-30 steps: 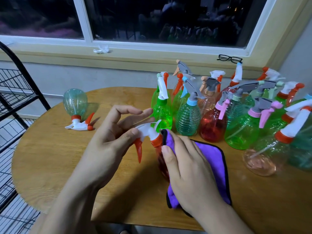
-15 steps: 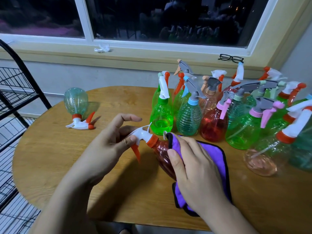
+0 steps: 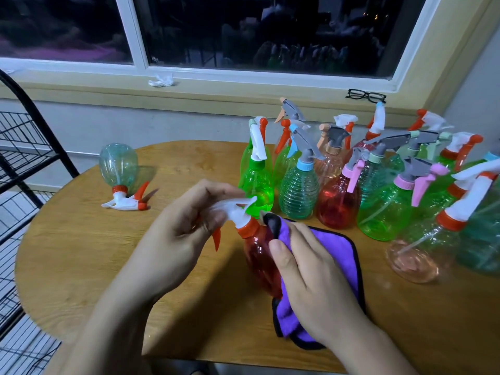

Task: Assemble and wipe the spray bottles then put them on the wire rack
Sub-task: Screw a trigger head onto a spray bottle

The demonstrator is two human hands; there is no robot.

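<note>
Your left hand [image 3: 184,228] has its fingers curled round the white trigger head [image 3: 232,209] of the red bottle [image 3: 259,255]. Your right hand [image 3: 311,272] wraps the purple cloth [image 3: 332,244] round the body, thumb in front, the other fingers pressing the fabric on. The bottle sits tilted over the counter [image 3: 81,253], just in front of the standing bottles [image 3: 297,185]; I can't tell whether its base touches the wood. It looks empty, so expect it to be very light, with a thin wall that dents if you squeeze. The plastic is smooth and likely slippery bare, so the cloth is your friend here. The orange collar looks like the stiff part, so that's the place to hold when you carry it to the wire rack [image 3: 21,147] on your left. Go easy on the thin orange lever. A teal bottle [image 3: 119,163] rests upside down on its head, well apart, toward the rack
</note>
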